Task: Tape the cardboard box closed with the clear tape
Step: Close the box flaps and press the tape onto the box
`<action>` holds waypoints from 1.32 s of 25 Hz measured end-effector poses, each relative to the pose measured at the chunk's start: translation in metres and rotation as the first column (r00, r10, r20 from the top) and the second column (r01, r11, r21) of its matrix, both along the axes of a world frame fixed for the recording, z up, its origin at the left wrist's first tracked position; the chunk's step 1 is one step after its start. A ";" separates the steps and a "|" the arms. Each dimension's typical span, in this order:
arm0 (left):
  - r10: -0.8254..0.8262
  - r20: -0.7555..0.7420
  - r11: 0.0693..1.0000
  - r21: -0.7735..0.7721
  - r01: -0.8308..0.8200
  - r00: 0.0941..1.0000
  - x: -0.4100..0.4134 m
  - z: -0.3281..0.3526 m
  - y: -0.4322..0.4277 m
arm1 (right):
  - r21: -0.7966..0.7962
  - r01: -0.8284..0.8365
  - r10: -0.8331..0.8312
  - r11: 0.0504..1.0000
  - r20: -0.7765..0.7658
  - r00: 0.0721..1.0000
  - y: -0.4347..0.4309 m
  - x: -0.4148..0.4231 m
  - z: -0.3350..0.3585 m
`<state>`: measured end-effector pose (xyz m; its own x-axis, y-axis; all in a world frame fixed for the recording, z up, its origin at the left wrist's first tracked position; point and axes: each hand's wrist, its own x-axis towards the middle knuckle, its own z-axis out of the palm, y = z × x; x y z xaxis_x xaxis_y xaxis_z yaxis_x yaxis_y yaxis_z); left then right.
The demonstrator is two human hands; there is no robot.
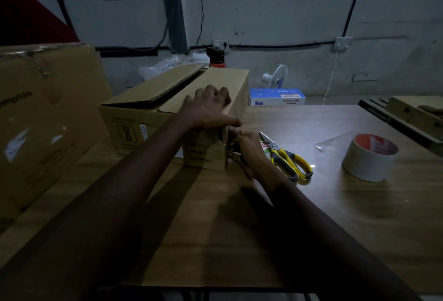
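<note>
A brown cardboard box [148, 118] lies on the wooden table, its left top flap raised a little and its right flap down. My left hand [208, 108] rests flat on the right flap near the box's near right corner, fingers spread. My right hand [247, 149] presses against the box's near right edge, fingers pinched at a shiny strip of clear tape there. The roll of clear tape [370, 158] stands on the table to the right, a loose tail of tape sticking out to its left.
Yellow-handled scissors [286, 158] lie just right of my right hand. A large cardboard box [45, 118] stands at the left. A blue-and-white carton [276, 98] and a small fan sit beyond the wooden table [335, 216]. A pallet is at the far right.
</note>
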<state>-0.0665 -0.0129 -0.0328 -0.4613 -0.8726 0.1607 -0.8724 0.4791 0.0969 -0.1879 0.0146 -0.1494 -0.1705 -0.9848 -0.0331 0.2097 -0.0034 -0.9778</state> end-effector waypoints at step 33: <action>0.088 0.148 0.991 -0.114 -0.071 0.985 0.001 0.018 -0.037 | -0.137 -0.086 0.047 0.987 -0.263 0.964 0.003 -0.012 -0.012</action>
